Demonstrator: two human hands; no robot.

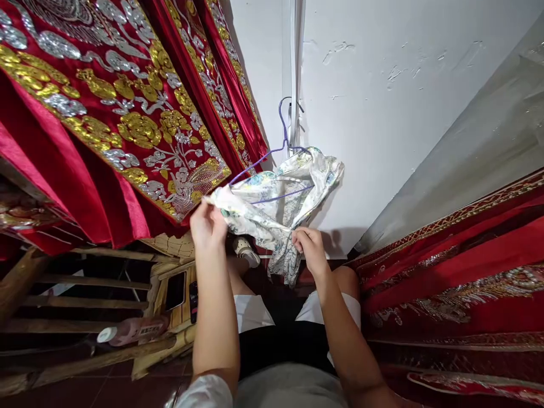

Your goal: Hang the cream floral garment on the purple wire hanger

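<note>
A pale floral satin garment (pixel 278 201) hangs on a purple wire hanger (pixel 284 127) hooked on a white vertical rail against the wall. My left hand (pixel 207 224) is closed, pinching the garment's left edge. My right hand (pixel 309 246) is closed on the lower part of the fabric, gathering it in the fingers. Both arms reach up from my lap.
Red satin garments with gold and silver embroidery (pixel 123 113) hang close on the left. More red embroidered cloth (pixel 459 283) lies on the right. A wooden bench (pixel 85 317) stands lower left with a pink bottle (pixel 131 330) on it. A white wall (pixel 403 85) is ahead.
</note>
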